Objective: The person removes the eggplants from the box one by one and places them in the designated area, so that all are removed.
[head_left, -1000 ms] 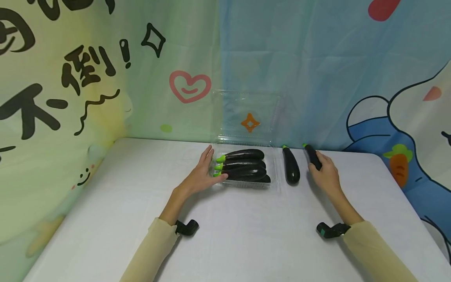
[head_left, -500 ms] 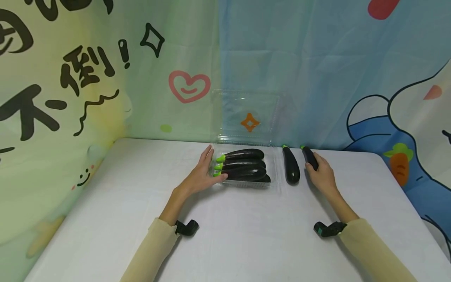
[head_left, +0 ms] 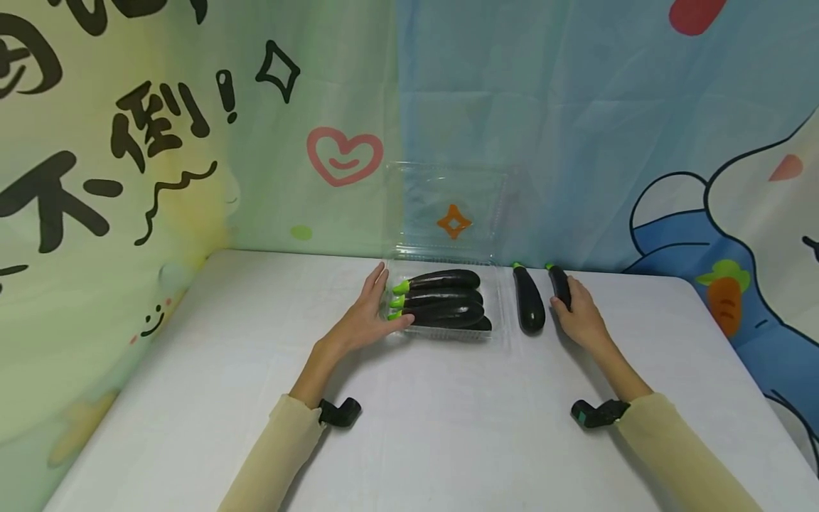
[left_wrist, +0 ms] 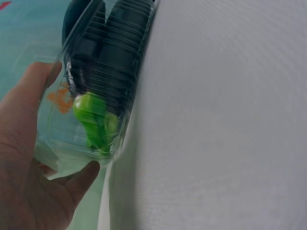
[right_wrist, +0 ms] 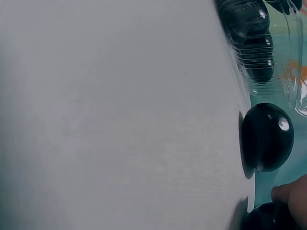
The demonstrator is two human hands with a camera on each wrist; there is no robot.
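My left hand (head_left: 367, 320) rests against the left corner of a clear plastic clamshell container (head_left: 495, 295), its fingers extended along the left end and the thumb over the front rim. In the left wrist view the thumb and a fingertip touch the ribbed plastic. Several dark eggplants (head_left: 444, 313) lie inside, their green stems (left_wrist: 89, 108) toward this hand. My right hand (head_left: 582, 316) grips another eggplant (head_left: 559, 284) by its body, stem pointing away; only the thumb side shows in the right wrist view. Between that hand and the container lies a loose eggplant (head_left: 530, 302).
The container's transparent lid (head_left: 448, 185) stands raised at the back, against a printed cloth backdrop (head_left: 576, 128). A white tabletop (head_left: 473, 427) spreads in front, its back edge just behind the eggplants. Each wrist wears a small black camera (head_left: 340, 413).
My right hand has shifted slightly left with the eggplant it grips, closer to the loose one. My left hand and the container have stayed in place.
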